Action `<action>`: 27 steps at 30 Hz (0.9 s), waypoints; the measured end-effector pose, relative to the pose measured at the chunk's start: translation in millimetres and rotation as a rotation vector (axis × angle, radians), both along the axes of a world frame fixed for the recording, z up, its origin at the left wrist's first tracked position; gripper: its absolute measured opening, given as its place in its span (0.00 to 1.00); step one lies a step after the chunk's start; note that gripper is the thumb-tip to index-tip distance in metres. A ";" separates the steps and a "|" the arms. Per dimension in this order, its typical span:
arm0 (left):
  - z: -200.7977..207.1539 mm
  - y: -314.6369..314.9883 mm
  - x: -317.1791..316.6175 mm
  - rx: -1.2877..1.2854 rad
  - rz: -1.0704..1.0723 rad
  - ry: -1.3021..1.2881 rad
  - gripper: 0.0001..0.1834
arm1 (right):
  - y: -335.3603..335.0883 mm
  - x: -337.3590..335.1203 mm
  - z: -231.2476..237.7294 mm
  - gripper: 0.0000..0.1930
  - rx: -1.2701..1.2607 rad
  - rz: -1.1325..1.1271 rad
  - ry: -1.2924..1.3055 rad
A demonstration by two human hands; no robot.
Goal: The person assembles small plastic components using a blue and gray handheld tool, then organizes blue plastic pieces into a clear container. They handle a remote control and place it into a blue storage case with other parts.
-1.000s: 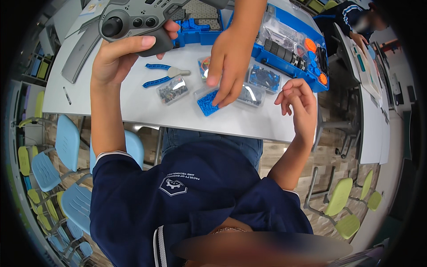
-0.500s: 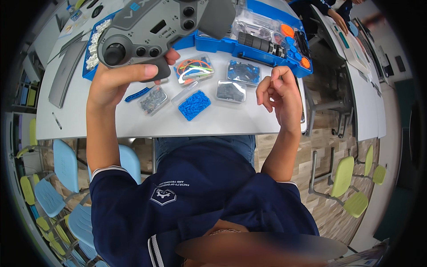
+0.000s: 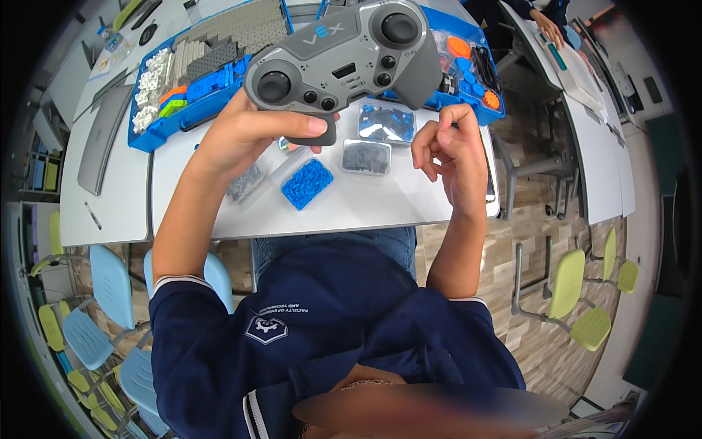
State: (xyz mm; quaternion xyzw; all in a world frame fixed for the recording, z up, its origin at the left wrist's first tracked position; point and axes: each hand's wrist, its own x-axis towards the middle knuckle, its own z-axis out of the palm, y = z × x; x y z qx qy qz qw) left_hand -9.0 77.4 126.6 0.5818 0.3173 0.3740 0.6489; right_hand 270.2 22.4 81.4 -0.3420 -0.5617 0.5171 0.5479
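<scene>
My left hand [image 3: 238,137] grips a grey game controller [image 3: 325,69] by its lower left handle, thumb on top. The controller is raised above the table and hides part of the boxes behind it. My right hand [image 3: 455,150] is held over the table's right front, thumb and index finger brought together and the other fingers curled; whatever they may hold is too small or hidden. Between the hands lie a small clear box of blue pins [image 3: 307,183], a clear box of grey parts [image 3: 366,157] and one with blue and dark parts [image 3: 386,122].
A blue tray [image 3: 139,139] with white, grey and coloured building parts stands at the left back. Behind the controller, another blue case [image 3: 493,111] holds orange and blue wheels. A laptop [image 3: 104,143] lies left. A person's hand [image 3: 548,28] is at the right-hand table.
My left hand has carried the controller to the right and turned it more level. The blue tray now shows more fully. My right hand keeps about the same place and shape.
</scene>
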 end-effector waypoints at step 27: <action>-19.1 -9.9 15.7 -0.161 -0.152 0.030 0.36 | -30.5 2.1 0.5 0.32 -0.051 0.077 0.096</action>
